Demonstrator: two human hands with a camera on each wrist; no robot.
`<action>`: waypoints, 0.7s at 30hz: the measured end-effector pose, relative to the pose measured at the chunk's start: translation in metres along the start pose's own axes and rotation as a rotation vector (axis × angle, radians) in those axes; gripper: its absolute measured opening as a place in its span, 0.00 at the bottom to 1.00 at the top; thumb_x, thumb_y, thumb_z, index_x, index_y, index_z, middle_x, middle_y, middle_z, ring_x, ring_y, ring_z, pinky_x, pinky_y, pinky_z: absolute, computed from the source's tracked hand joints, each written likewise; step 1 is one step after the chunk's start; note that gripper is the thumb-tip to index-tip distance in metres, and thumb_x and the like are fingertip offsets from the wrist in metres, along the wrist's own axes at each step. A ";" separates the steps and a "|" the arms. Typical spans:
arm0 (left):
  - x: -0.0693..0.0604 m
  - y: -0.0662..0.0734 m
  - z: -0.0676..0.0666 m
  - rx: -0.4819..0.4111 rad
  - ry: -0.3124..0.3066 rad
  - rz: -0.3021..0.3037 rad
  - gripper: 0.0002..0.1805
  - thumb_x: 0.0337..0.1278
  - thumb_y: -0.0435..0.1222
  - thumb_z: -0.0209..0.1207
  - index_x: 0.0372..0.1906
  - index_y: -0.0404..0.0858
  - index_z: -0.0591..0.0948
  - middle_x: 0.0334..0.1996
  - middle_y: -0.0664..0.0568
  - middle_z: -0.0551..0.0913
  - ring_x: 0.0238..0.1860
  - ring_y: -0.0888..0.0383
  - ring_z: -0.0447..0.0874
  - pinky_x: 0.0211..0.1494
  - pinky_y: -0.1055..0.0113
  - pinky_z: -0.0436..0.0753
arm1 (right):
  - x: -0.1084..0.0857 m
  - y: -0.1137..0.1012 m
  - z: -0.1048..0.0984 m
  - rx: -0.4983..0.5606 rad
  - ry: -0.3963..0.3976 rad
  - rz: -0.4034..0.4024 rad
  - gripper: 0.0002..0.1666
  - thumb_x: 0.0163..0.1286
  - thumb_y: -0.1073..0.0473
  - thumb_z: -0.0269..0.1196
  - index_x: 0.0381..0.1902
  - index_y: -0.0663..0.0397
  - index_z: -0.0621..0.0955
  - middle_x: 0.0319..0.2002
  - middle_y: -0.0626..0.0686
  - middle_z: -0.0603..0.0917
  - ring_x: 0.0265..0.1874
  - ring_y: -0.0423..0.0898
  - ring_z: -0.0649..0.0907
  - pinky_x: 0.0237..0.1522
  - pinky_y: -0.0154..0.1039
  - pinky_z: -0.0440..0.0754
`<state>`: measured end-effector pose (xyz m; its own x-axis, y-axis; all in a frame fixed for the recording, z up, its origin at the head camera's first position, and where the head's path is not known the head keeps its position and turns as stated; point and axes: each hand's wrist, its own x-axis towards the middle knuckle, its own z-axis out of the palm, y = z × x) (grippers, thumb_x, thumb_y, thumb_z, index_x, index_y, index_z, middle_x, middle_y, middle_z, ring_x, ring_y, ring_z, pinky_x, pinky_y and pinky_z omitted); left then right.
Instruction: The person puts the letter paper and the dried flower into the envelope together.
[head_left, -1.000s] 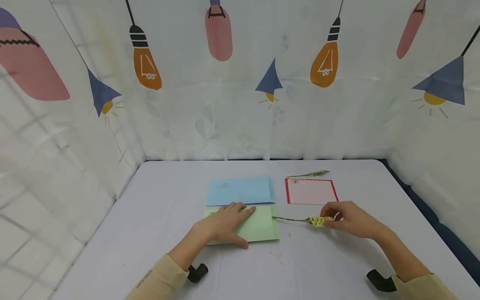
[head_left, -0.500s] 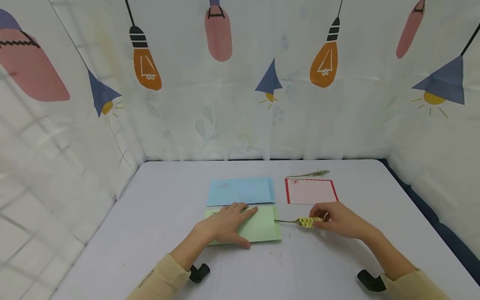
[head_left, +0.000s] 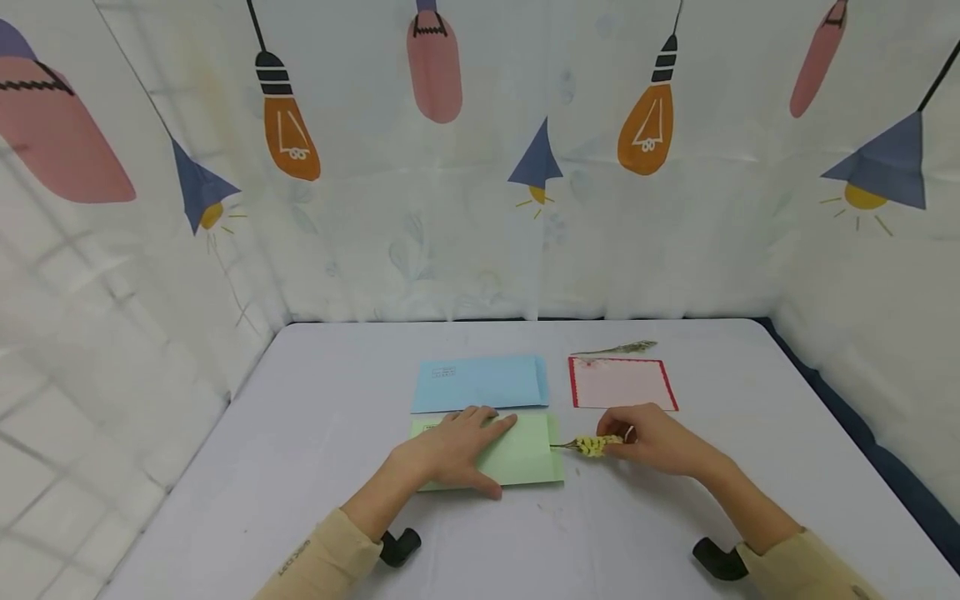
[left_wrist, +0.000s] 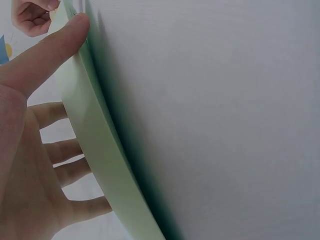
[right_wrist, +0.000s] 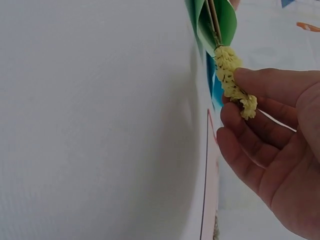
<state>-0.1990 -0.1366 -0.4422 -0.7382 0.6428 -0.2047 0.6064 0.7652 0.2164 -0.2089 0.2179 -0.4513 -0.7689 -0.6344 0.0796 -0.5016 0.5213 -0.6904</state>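
A light green envelope (head_left: 517, 458) lies near the middle of the table. My left hand (head_left: 457, 450) rests across it with fingers spread; in the left wrist view the thumb (left_wrist: 55, 50) touches the near edge of the envelope (left_wrist: 95, 125). With thumb and fingers my right hand (head_left: 648, 437) pinches the head of a dried yellow flower sprig (head_left: 588, 446). The stem points left and runs into the envelope's right end. In the right wrist view the yellow blossoms (right_wrist: 229, 70) sit just outside the parted green paper (right_wrist: 227, 25); the stem's tip is hidden inside.
Behind the green envelope lies a blue envelope (head_left: 480, 383). A pale pink card with a red border (head_left: 622, 383) is at the back right, and a thin dried grass sprig (head_left: 615, 347) lies behind it. White printed curtains (head_left: 480, 233) surround the table.
My right hand has moved left with the yellow flower sprig, and more of the stem is now inside the green envelope. The left hand stays almost still on the envelope.
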 end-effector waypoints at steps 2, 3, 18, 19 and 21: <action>0.001 0.000 0.000 -0.004 -0.001 0.000 0.58 0.51 0.67 0.69 0.83 0.51 0.57 0.74 0.48 0.64 0.72 0.50 0.63 0.71 0.45 0.67 | 0.003 -0.002 0.002 0.003 -0.003 -0.001 0.08 0.67 0.61 0.73 0.41 0.48 0.84 0.36 0.42 0.85 0.35 0.39 0.82 0.38 0.36 0.83; 0.001 0.000 0.000 -0.005 -0.002 -0.002 0.58 0.51 0.67 0.69 0.83 0.51 0.57 0.74 0.48 0.64 0.73 0.49 0.63 0.72 0.45 0.67 | 0.004 -0.003 0.003 0.005 -0.006 0.000 0.07 0.67 0.61 0.73 0.41 0.48 0.84 0.36 0.41 0.85 0.35 0.39 0.82 0.38 0.36 0.83; 0.002 -0.002 0.000 -0.017 -0.006 -0.011 0.58 0.51 0.67 0.69 0.83 0.51 0.58 0.73 0.48 0.65 0.71 0.50 0.64 0.71 0.45 0.68 | 0.021 -0.011 0.019 0.015 -0.048 -0.001 0.08 0.67 0.62 0.72 0.43 0.49 0.85 0.35 0.38 0.84 0.35 0.39 0.82 0.39 0.36 0.84; 0.002 -0.002 0.000 -0.020 -0.006 -0.010 0.58 0.50 0.67 0.69 0.83 0.51 0.58 0.73 0.48 0.65 0.71 0.50 0.64 0.71 0.45 0.68 | 0.021 -0.011 0.020 0.016 -0.047 -0.003 0.08 0.67 0.62 0.72 0.42 0.49 0.85 0.35 0.38 0.84 0.35 0.39 0.82 0.38 0.36 0.84; 0.002 -0.002 0.000 -0.029 -0.005 -0.012 0.58 0.50 0.67 0.69 0.83 0.51 0.58 0.73 0.48 0.65 0.71 0.50 0.64 0.71 0.45 0.68 | 0.023 -0.012 0.022 0.019 -0.047 -0.002 0.08 0.68 0.61 0.72 0.42 0.49 0.85 0.35 0.38 0.83 0.35 0.39 0.82 0.39 0.36 0.84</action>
<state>-0.2015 -0.1371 -0.4435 -0.7436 0.6340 -0.2123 0.5889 0.7714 0.2411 -0.2122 0.1842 -0.4571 -0.7480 -0.6620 0.0471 -0.4952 0.5095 -0.7037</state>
